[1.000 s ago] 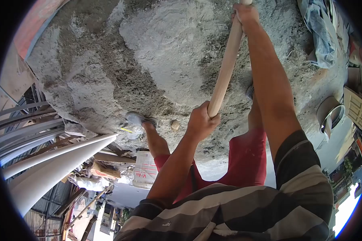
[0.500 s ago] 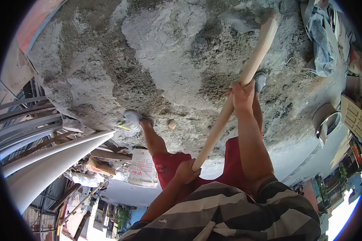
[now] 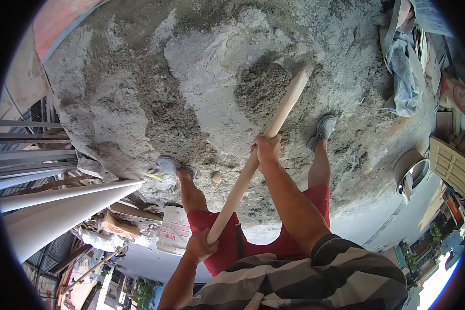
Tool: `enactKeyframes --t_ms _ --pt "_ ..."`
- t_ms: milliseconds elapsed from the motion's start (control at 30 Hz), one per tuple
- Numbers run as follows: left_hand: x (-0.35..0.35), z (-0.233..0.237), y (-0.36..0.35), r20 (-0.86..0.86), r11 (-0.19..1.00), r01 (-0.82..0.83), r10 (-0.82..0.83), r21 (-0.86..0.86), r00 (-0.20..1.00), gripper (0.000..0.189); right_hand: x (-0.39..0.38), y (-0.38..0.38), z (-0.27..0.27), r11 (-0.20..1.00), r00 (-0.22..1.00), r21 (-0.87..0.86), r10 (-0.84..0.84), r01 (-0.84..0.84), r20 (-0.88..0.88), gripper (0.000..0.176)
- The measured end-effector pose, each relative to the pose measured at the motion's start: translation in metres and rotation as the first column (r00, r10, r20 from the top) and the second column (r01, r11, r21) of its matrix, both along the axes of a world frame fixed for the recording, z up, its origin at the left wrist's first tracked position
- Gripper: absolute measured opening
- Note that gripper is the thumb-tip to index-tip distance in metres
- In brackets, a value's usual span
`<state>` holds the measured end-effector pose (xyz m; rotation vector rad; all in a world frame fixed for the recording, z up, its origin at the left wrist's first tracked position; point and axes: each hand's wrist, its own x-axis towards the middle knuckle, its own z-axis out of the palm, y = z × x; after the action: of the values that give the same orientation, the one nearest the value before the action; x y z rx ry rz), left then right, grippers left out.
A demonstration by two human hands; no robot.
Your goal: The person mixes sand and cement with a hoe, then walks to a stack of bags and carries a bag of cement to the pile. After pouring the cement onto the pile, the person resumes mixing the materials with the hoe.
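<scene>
A hoe with a long pale wooden handle slants across the view in front of me. My left hand is wrapped round its lower end, close to my red shorts. Farther up the handle, my right hand grips it with closed fingers. The hoe's blade is at the far end, partly sunk in the grey mix of powder and sand spread over the ground. Dark, gravelly sand shows beside the blade.
My shoes straddle the handle. A small stone lies near my left shoe. Pipes and boards stand at left, with a white bucket near my left leg. At right are a round tub and crumpled sheeting.
The hoe's blade has come down from above the mix into it, moving nearer and left. Both hands have shifted left with the handle, the right one lower in view.
</scene>
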<state>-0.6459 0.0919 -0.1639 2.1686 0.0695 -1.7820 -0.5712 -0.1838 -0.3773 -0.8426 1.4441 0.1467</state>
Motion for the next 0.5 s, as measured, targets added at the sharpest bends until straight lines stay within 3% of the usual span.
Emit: enactKeyframes --t_ms 133,200,233,267,333,367,433,500 --pt "-0.047 0.006 0.014 0.022 0.993 -0.061 0.064 -0.101 0.998 0.033 0.0 -0.006 0.056 1.0 0.975 0.015 -0.014 0.011 0.22 0.042" --pt "-0.011 -0.018 -0.034 -0.159 0.96 -0.19 0.158 -0.207 0.975 0.035 0.046 -0.051 0.066 0.999 0.94 -0.037 0.048 -0.038 0.337 0.039" --pt "0.009 -0.04 -0.061 -0.165 0.928 -0.206 0.16 -0.31 0.973 0.036 0.073 -0.078 0.049 0.99 0.932 -0.114 0.113 -0.078 0.343 0.038" --pt "0.03 -0.063 -0.09 -0.087 0.923 -0.172 0.151 -0.345 0.985 0.034 0.109 -0.106 0.034 0.967 0.927 -0.21 0.209 -0.147 0.312 0.036" --pt "0.079 -0.11 -0.142 -0.049 0.846 -0.342 0.353 -0.41 0.934 0.031 0.188 -0.15 0.003 0.894 0.891 -0.38 0.357 -0.238 0.28 0.031" --pt "0.111 -0.118 -0.165 0.024 0.829 -0.336 0.387 -0.448 0.922 0.028 0.222 -0.173 -0.032 0.84 0.883 -0.455 0.422 -0.296 0.204 0.028" --pt "0.112 -0.12 -0.169 0.029 0.821 -0.37 0.424 -0.435 0.905 0.027 0.259 -0.184 -0.071 0.786 0.866 -0.449 0.497 -0.426 0.049 0.028" --pt "0.101 -0.121 -0.159 0.013 0.813 -0.441 0.481 -0.38 0.876 0.028 0.235 -0.14 -0.078 0.755 0.816 -0.318 0.563 -0.573 -0.133 0.038"
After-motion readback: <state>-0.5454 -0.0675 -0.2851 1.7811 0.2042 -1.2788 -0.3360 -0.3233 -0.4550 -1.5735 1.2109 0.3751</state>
